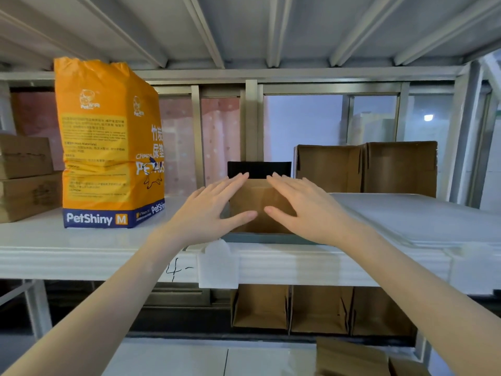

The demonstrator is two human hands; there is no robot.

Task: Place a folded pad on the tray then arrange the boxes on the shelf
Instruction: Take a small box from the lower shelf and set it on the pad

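Observation:
A brown cardboard box stands on the white shelf at centre, on a dark tray whose front rim shows below it. A black band shows at the box's top. My left hand lies flat against the box's left front, fingers spread. My right hand lies flat against its right front, fingers spread too. Neither hand grips anything. Two open brown boxes stand at the back right of the shelf.
A tall orange PetShiny bag stands left of the box. Stacked closed cartons sit at the far left. Several open boxes line the lower shelf. A white sheet stack lies right.

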